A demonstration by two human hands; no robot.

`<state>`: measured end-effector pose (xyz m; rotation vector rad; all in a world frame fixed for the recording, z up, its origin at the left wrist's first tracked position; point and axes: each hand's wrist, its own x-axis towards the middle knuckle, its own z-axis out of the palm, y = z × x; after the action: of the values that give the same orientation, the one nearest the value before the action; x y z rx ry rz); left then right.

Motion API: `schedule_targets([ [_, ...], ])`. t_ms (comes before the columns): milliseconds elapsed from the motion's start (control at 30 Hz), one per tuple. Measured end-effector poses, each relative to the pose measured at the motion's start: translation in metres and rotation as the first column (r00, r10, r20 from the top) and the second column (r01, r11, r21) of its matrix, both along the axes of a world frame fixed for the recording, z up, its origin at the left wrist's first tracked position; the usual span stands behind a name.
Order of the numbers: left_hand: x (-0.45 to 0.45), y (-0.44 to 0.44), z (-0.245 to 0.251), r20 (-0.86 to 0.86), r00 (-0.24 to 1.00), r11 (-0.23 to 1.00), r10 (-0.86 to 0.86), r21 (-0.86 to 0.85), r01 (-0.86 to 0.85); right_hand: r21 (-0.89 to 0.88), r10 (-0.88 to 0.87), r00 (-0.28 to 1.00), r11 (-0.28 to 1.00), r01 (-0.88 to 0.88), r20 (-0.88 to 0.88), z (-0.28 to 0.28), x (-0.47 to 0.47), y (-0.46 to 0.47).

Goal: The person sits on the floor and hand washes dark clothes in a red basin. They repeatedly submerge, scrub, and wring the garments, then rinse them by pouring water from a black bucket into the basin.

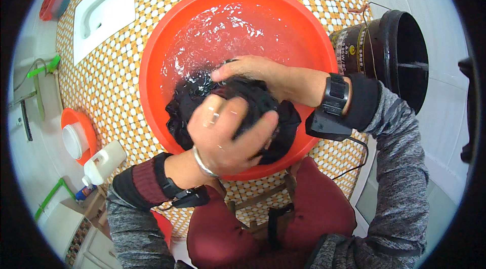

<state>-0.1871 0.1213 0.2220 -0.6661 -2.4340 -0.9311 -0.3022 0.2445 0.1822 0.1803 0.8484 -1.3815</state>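
A large red plastic basin (152, 52) holds rippling water, with a bunched wet black garment or cloth (178, 117) at its near side. My left hand (228, 128), with a silver bangle at the wrist, lies on top of the cloth with spread fingers, somewhat blurred. On the cloth's far right side rests my right hand (262, 73), its fingers curled against the fabric and partly hidden by it. Whether my left hand pinches any fabric does not show.
A black bucket (360, 45) lies tilted at the right wall. To the left are a white squat toilet pan (114, 22), a small orange basin (66, 117) with a white tub (72, 141), and a whitish plastic jug (106, 162). My knees are close to the basin's near rim.
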Motion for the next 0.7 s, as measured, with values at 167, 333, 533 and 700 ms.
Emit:
schedule_targets([
  [167,0.011,0.022,-0.007,-0.107,0.99,0.979,-0.089,-0.195,0.067,0.206,0.241,0.882,0.964,-0.169,-0.404,-0.007,0.005,-0.004],
  [333,0.027,0.039,-0.045,-0.114,0.939,0.913,-0.324,-0.299,0.278,0.338,0.394,0.66,0.915,-0.22,-0.64,-0.037,0.027,0.0],
  [533,0.059,0.07,-0.088,-0.015,0.825,0.775,-0.565,-0.352,0.525,0.516,0.578,0.38,0.816,-0.261,-0.722,-0.064,0.069,0.009],
  [700,0.049,0.046,-0.092,0.111,0.707,0.637,-0.698,-0.357,0.684,0.548,0.396,0.677,0.837,0.012,-0.62,-0.072,0.072,0.023],
])
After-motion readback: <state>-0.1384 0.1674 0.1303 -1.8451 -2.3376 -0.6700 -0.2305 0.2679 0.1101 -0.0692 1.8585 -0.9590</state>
